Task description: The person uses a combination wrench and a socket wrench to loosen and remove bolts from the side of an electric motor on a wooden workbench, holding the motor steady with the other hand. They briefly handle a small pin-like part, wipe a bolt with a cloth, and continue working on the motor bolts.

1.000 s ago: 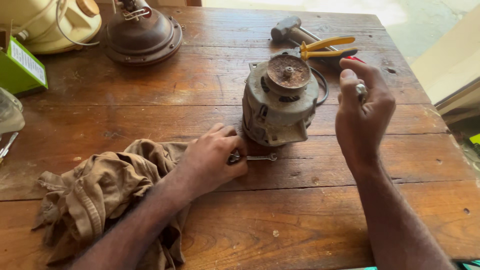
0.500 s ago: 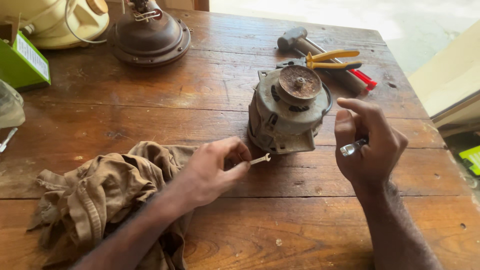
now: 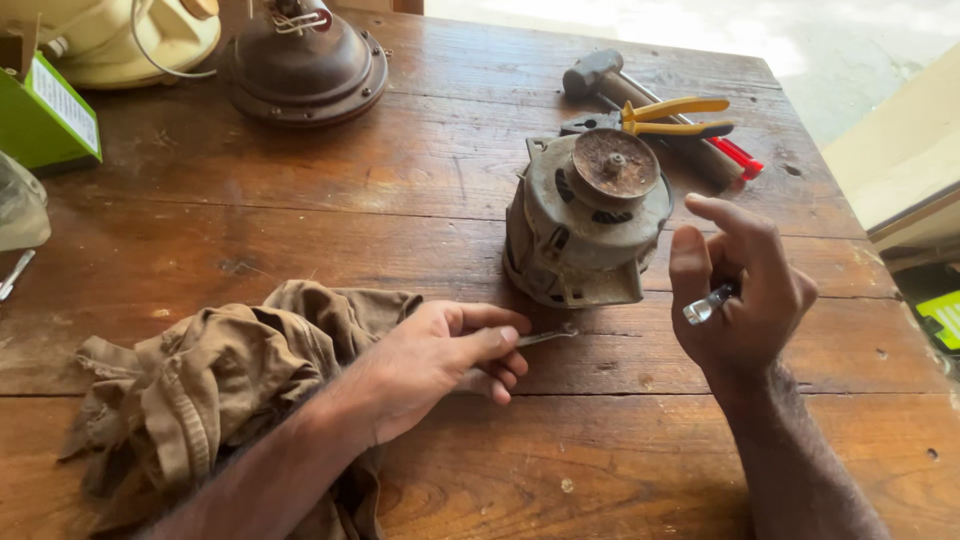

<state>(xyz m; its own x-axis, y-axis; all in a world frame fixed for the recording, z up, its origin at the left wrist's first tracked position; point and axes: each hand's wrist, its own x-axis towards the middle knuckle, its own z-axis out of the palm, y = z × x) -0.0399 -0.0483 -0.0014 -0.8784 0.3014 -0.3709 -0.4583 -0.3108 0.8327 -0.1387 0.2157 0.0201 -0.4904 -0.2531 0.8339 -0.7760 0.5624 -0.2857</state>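
Note:
A worn grey electric motor (image 3: 585, 220) with a rusty pulley on top stands on the wooden table (image 3: 430, 180). My left hand (image 3: 440, 355) rests on the table in front of the motor, fingers pinched on a small flat spanner (image 3: 548, 338) whose tip points at the motor's base. My right hand (image 3: 745, 295) is raised to the right of the motor, its fingers closed around a small shiny metal piece (image 3: 706, 305), maybe a socket or bolt.
A crumpled brown cloth (image 3: 215, 390) lies under my left forearm. Behind the motor are yellow-handled pliers (image 3: 670, 115), a hammer (image 3: 600, 75) and a red-handled tool (image 3: 738, 155). At the far left are a round brown metal cover (image 3: 305, 65), a cream appliance (image 3: 110, 35) and a green box (image 3: 45, 115).
My right hand has come down from beside the motor's top towards me with the shiny piece. My left hand has slid right with the spanner in its fingers.

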